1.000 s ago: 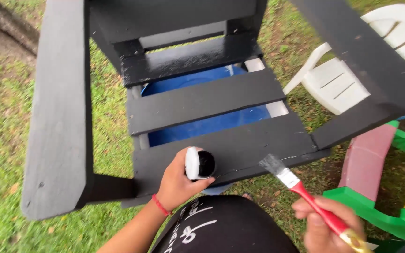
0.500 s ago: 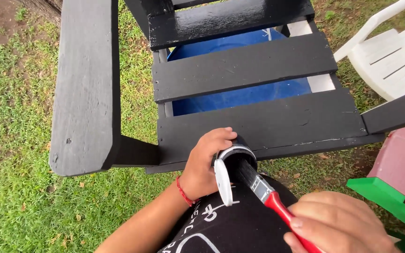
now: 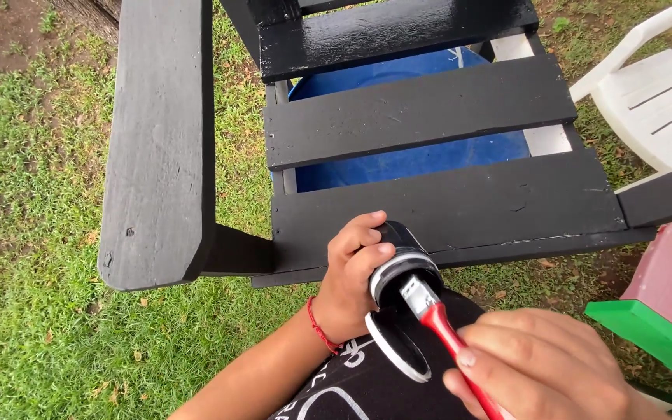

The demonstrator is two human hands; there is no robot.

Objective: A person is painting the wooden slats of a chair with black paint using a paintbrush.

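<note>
Low in the middle of the frame, the left hand (image 3: 351, 284) is wrapped tightly around a small black paint can (image 3: 402, 268), tipped toward the viewer with its lid (image 3: 397, 354) hanging open below the mouth. At the lower right, the right hand (image 3: 542, 369) is closed around the red handle of a paintbrush (image 3: 437, 319), whose bristles are dipped into the can's mouth. Just above them, filling the upper frame, is a black wooden chair (image 3: 437, 206) on the grass (image 3: 25, 194), with a blue barrel (image 3: 414, 159) showing between its slats and a white plastic chair (image 3: 655, 101) at the upper right.
</note>
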